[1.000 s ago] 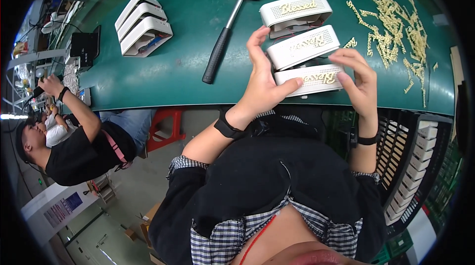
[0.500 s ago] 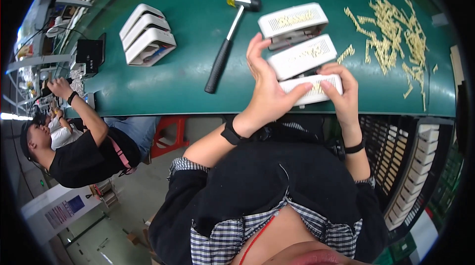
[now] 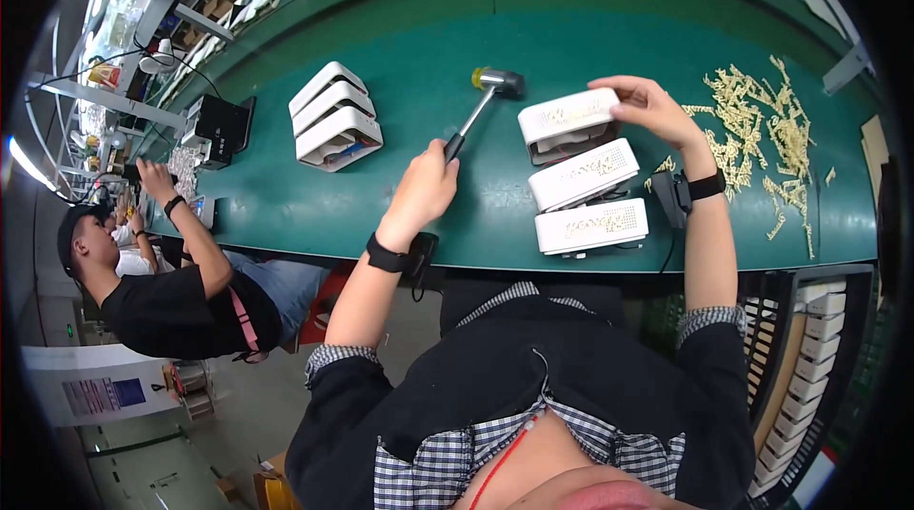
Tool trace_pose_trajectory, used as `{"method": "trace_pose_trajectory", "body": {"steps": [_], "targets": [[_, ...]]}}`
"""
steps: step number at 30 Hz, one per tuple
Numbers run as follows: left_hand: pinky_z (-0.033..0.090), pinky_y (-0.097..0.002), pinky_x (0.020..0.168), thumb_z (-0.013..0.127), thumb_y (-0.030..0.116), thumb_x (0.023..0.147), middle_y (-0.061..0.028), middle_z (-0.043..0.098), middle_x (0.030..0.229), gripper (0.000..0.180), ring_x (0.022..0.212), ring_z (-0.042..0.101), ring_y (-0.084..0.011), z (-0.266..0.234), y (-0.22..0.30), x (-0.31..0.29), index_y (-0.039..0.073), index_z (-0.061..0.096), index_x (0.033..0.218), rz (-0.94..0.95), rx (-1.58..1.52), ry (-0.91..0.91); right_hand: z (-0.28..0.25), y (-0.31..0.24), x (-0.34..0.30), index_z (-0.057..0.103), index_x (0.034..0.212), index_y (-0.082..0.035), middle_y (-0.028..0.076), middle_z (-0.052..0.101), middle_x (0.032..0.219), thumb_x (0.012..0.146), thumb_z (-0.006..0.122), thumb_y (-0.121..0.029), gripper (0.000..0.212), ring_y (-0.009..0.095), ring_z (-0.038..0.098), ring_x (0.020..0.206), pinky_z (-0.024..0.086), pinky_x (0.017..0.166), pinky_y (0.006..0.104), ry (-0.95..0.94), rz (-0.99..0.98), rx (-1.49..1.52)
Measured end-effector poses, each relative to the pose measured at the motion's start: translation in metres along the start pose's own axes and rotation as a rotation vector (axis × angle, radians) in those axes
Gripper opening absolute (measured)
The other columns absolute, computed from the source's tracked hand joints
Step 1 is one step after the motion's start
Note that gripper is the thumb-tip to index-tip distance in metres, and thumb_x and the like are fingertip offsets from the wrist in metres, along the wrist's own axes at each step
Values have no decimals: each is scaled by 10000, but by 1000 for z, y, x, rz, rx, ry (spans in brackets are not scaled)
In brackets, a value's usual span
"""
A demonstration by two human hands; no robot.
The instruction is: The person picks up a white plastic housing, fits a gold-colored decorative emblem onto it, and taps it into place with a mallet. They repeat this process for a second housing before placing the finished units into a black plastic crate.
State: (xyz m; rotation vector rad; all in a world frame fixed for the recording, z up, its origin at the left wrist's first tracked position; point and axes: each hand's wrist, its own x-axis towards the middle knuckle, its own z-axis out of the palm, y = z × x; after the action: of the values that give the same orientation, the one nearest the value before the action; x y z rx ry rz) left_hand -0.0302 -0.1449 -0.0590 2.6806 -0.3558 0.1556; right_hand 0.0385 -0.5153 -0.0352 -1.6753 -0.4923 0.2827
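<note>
My left hand point(image 3: 424, 188) is wrapped round the black handle of a mallet point(image 3: 466, 134), whose yellow-and-black head points away from me. My right hand point(image 3: 657, 112) grips the right end of the farthest white plastic housing point(image 3: 567, 125), thumb on its face and fingers behind. Nearer to me lie a second white housing point(image 3: 584, 177) and a third housing point(image 3: 592, 227), the last close to the table's near edge. All three carry small cream pieces on their slotted upper faces. Dark parts show inside the farthest one.
Loose cream strips point(image 3: 747, 120) lie heaped at the right. More white housings point(image 3: 335, 120) stand together at the left of the green table point(image 3: 428, 43). A co-worker point(image 3: 171, 291) sits at far left. Racks of white parts point(image 3: 814, 358) stand below right.
My left hand has left the nearest housing and taken hold of the mallet handle. My right hand has moved from the nearest housing to the farthest. The view has shifted.
</note>
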Motion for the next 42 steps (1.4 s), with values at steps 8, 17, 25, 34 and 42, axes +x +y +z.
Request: {"method": "trace_pose_trajectory", "body": {"steps": [8, 17, 25, 34, 42], "targets": [[361, -251, 476, 468, 198, 999, -15, 466, 650, 175, 523, 427, -65, -91, 90, -40, 31, 522, 995, -274, -1005, -195, 33, 13, -17, 550, 1240, 44, 120, 569, 1234, 813, 687, 0, 451, 196, 572, 1136, 489, 974, 328, 151, 2, 217], [247, -196, 415, 434, 302, 1024, 74, 360, 614, 254, 463, 311, -24, -65, 97, -47, 58, 472, 964, -105, -846, -141, 39, 18, -15, 541, 1245, 53, 120, 574, 1209, 812, 667, 46, 450, 190, 572, 1126, 516, 929, 305, 267, -29, 247], [264, -205, 425, 442, 299, 1020, 48, 383, 612, 264, 484, 330, -32, -62, 103, -48, 57, 460, 917, -252, -1053, -63, 36, 25, -18, 541, 1243, 51, 125, 581, 1196, 791, 677, 63, 473, 197, 571, 1133, 498, 960, 312, 256, -62, 189], [314, -257, 477, 434, 260, 1024, -2, 438, 604, 277, 517, 399, -92, -66, 110, -47, 17, 463, 895, -210, -1190, -237, 38, 33, -13, 558, 1173, 48, 115, 602, 1141, 722, 724, 91, 483, 193, 581, 1111, 481, 994, 323, 288, -79, 254], [265, -201, 436, 419, 277, 1025, 50, 386, 618, 302, 492, 331, -35, -63, 117, -39, 44, 462, 838, -211, -1052, -285, 37, 32, -16, 567, 1118, 33, 106, 607, 1132, 682, 741, 114, 476, 186, 594, 1091, 486, 986, 318, 266, -39, 274]]}}
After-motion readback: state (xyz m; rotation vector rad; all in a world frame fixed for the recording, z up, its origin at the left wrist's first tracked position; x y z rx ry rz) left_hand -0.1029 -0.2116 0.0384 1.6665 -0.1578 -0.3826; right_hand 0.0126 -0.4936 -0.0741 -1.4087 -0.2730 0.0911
